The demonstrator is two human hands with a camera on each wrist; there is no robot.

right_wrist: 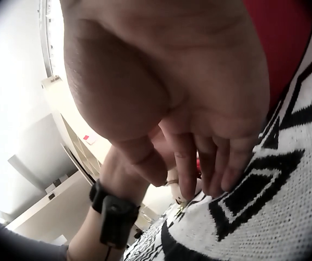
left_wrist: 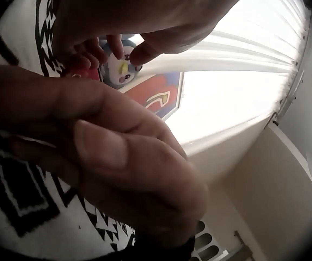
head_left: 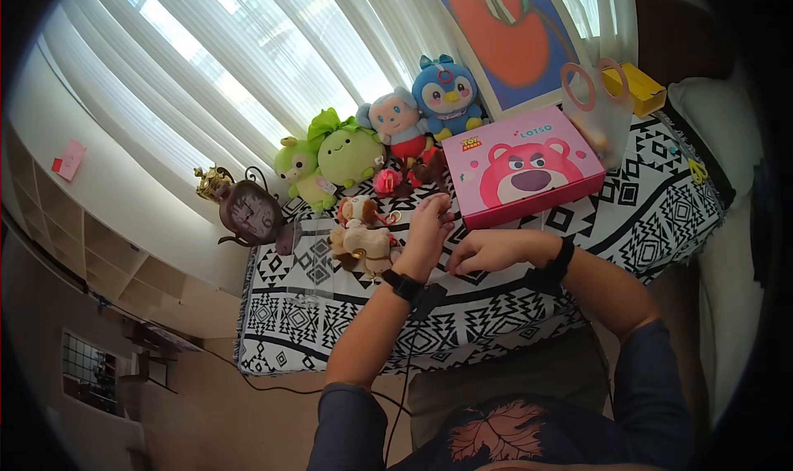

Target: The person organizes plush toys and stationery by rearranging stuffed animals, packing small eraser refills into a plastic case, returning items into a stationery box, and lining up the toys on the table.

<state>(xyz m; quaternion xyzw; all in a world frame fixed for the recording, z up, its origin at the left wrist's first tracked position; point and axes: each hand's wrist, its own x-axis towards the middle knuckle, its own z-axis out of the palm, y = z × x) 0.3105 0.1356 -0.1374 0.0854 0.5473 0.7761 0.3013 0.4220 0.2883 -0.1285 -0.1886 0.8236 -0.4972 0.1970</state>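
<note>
Over the patterned cloth, my left hand (head_left: 428,233) is raised near the left edge of a pink Lotso box (head_left: 529,169). Its fingers (left_wrist: 99,100) are loosely bent in the left wrist view, and nothing shows in them. Just right of it, my right hand (head_left: 496,252) hovers in front of the box with its fingers (right_wrist: 184,168) hanging down, holding nothing. Left of the hands lie a small plush doll with reddish-brown hair (head_left: 357,211) and a cream plush (head_left: 369,248). Behind the left hand is a dark red plush (head_left: 429,169), partly hidden.
Along the curtain sit a green plush (head_left: 299,173), a round leafy plush (head_left: 351,153), a blue-eared plush (head_left: 395,124) and a blue penguin plush (head_left: 446,99). An ornate clock (head_left: 250,211) stands left. A clear bag (head_left: 599,111) and a yellow box (head_left: 640,91) are at the right.
</note>
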